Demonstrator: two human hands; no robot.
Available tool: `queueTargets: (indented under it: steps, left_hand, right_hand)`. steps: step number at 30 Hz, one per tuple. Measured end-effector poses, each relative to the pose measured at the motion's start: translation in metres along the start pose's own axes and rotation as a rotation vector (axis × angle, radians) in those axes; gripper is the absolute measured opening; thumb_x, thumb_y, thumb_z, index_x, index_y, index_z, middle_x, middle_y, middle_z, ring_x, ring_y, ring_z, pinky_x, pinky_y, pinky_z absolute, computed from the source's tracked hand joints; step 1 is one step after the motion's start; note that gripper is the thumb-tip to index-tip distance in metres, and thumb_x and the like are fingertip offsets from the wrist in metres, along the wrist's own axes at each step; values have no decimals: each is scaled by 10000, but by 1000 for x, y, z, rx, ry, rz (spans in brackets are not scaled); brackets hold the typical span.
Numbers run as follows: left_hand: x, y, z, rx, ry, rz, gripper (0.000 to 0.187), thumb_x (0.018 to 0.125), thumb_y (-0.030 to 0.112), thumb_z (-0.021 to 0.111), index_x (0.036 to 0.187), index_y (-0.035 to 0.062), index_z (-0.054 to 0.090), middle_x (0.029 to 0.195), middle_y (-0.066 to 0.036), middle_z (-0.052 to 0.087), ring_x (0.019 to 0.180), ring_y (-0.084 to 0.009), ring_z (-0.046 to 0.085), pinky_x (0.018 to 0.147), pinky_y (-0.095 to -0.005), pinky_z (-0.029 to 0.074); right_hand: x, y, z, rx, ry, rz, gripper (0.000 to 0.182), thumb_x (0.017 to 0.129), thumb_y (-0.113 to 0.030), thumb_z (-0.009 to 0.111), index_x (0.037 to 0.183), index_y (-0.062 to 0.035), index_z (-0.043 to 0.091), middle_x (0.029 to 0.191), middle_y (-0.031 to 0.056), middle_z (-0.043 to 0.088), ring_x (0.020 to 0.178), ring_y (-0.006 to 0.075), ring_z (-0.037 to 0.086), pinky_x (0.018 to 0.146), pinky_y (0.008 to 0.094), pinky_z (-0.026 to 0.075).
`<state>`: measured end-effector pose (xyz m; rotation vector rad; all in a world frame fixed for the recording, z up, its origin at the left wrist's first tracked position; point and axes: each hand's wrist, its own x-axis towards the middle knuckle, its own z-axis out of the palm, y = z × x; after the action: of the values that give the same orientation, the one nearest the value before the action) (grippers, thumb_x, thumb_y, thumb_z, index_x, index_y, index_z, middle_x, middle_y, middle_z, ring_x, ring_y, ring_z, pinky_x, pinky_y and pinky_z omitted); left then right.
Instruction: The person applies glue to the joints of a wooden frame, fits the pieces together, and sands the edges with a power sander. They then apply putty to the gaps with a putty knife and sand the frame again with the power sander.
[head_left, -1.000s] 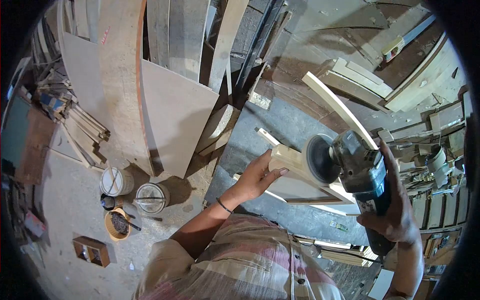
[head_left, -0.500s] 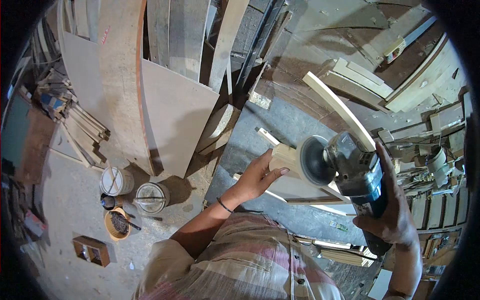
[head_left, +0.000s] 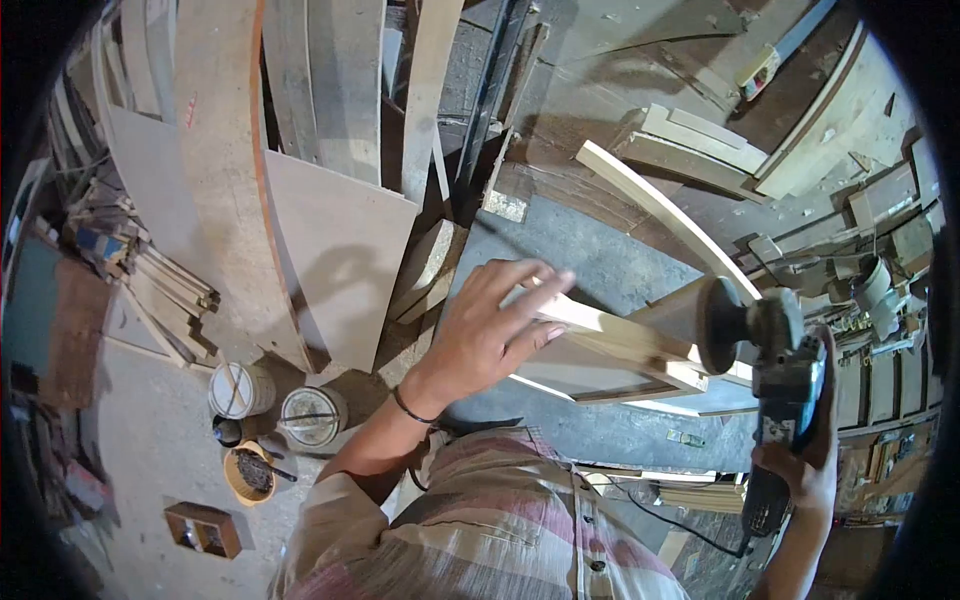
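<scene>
holding angle grinder in right hand, left hand at wood

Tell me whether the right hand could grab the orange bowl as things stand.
Probably not. The right hand is wrapped around a grinder, and the bowl sits on the floor over to the left, with the left arm between them in this view.

white-lidded bucket, orange bowl, wooden box

Single head-worn view, looking forward and steeply down over shirt; hands within arm's reach.
</scene>
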<state>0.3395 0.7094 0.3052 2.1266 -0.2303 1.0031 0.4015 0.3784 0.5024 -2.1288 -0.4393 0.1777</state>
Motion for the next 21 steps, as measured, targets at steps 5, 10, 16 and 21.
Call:
queueTargets:
  steps: [5,10,16,21]
  left_hand:
    - [12,-5,-6,141,-95,212,284,839,141,719,1123,127,711,1135,-66,609,1066,-282,569,889,-414,461]
    - [10,2,-2,183,-26,248,377,748,129,821,1117,150,746,1104,-69,638,1023,-293,581,847,-407,494]
    - [9,31,9,365,6,119,328,778,55,782,1098,36,712,1052,-114,635,1015,-336,583,869,-441,496]
    - [-4,51,20,462,76,68,230,862,16,676,1088,24,721,1094,-130,640,1034,-343,586,880,-420,491]
  right_hand:
    - [-34,15,-22,2,152,52,1345,543,-358,900,1624,-52,162,1436,199,458,1211,309,550,1014,412,449]
    - [-83,62,-65,61,366,107,1269,617,-320,899,1618,-47,169,1224,188,592,918,245,650,715,331,552]
    - [-138,107,-85,187,611,43,1192,664,-247,863,1620,-61,177,1080,182,628,833,244,657,693,339,556]
    - [-207,142,-114,258,762,125,1126,699,-175,811,1623,-72,175,1080,180,625,826,239,652,689,336,547]
